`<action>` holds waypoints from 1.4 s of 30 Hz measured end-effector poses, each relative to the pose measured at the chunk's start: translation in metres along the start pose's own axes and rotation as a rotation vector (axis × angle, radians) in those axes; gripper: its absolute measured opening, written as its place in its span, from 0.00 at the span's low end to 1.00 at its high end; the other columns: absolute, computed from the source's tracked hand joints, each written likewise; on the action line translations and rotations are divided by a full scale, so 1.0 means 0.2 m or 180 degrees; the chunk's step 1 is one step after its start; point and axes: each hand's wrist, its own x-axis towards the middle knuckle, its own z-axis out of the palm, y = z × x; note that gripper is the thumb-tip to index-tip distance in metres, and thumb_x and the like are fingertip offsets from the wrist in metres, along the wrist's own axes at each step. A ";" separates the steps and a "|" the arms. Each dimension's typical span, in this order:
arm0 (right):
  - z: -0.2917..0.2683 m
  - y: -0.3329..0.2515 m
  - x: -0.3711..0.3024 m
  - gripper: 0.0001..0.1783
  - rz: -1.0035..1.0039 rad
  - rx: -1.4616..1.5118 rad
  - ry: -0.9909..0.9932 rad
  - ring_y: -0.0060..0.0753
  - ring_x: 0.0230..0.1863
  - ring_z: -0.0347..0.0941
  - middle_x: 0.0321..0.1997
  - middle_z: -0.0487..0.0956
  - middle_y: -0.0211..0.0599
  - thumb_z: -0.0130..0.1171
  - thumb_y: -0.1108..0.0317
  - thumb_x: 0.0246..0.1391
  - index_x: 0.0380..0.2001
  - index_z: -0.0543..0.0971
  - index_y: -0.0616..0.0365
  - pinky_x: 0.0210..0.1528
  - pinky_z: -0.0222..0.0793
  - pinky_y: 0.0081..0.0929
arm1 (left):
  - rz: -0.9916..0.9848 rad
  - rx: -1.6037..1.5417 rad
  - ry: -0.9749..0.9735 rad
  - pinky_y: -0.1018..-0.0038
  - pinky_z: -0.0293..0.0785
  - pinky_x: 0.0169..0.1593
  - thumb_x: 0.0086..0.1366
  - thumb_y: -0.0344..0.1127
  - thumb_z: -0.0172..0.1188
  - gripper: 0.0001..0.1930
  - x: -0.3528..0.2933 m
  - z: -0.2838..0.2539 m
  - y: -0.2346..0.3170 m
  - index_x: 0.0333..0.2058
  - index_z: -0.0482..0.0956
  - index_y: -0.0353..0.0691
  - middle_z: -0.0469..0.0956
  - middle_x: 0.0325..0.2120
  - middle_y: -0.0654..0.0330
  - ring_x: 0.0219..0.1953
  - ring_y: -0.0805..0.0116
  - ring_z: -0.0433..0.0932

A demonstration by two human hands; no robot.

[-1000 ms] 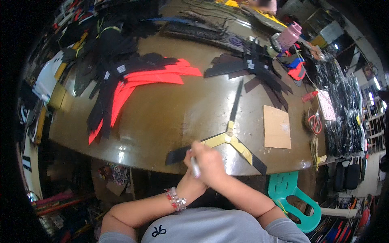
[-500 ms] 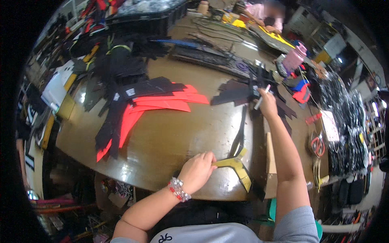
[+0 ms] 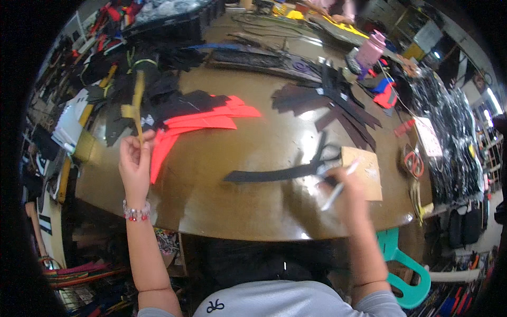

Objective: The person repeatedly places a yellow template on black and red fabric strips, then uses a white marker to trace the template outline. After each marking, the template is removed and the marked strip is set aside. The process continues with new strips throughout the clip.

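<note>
Scissors and cardboard square lie beside right hand gripping black strip.

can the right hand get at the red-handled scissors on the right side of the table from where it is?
Probably yes. The right hand holds a white pen and rests by the cardboard square; the scissors lie just beyond that, on bare table with nothing between. The pen occupies its fingers, though.

A single head-worn fisheye view looks steeply down and forward from above the person's chest onto the brown table — near enough that both forearms rise from the lower edge. The far clutter and the shelves at right bend toward the dark round rim — no second view shares the scene.
</note>
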 end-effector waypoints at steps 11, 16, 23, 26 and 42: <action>-0.01 -0.05 -0.19 0.11 0.0651 0.2127 0.0425 0.22 0.33 0.75 0.34 0.81 0.39 0.61 0.68 0.57 0.41 0.78 0.62 0.35 0.70 0.24 | 0.0059 -0.0102 -0.2446 0.66 0.73 0.34 0.56 0.27 0.63 0.11 -0.69 1.13 0.59 0.34 0.69 0.35 0.72 0.28 0.51 0.30 0.55 0.76; 0.10 0.03 -0.16 0.11 0.0995 0.1813 -0.0088 0.36 0.29 0.76 0.29 0.79 0.46 0.62 0.68 0.56 0.39 0.78 0.64 0.33 0.70 0.28 | 0.0266 0.0112 -0.2693 0.60 0.75 0.39 0.59 0.28 0.60 0.10 -0.75 1.19 0.52 0.36 0.68 0.34 0.74 0.31 0.50 0.33 0.51 0.77; 0.25 0.14 -0.12 0.12 0.0895 0.1106 -0.0449 0.57 0.38 0.79 0.32 0.79 0.56 0.64 0.68 0.53 0.36 0.77 0.64 0.38 0.72 0.44 | 0.0864 0.2173 -0.2455 0.61 0.69 0.50 0.57 0.38 0.65 0.17 -0.54 1.18 0.44 0.43 0.76 0.39 0.73 0.39 0.55 0.45 0.54 0.71; 0.26 0.15 -0.11 0.16 0.0793 0.1085 -0.0396 0.58 0.36 0.78 0.32 0.79 0.56 0.69 0.67 0.47 0.35 0.76 0.63 0.38 0.72 0.46 | 0.0765 0.2107 -0.2737 0.62 0.69 0.50 0.55 0.38 0.66 0.19 -0.48 1.18 0.36 0.44 0.75 0.38 0.71 0.41 0.56 0.45 0.55 0.70; 0.37 0.12 -0.21 0.21 0.0478 0.0920 -0.0029 0.63 0.41 0.74 0.40 0.73 0.59 0.66 0.73 0.47 0.46 0.76 0.64 0.40 0.72 0.49 | 0.0917 0.2215 -0.2775 0.61 0.68 0.50 0.59 0.32 0.60 0.14 -0.56 1.21 0.31 0.42 0.73 0.37 0.69 0.41 0.53 0.46 0.54 0.69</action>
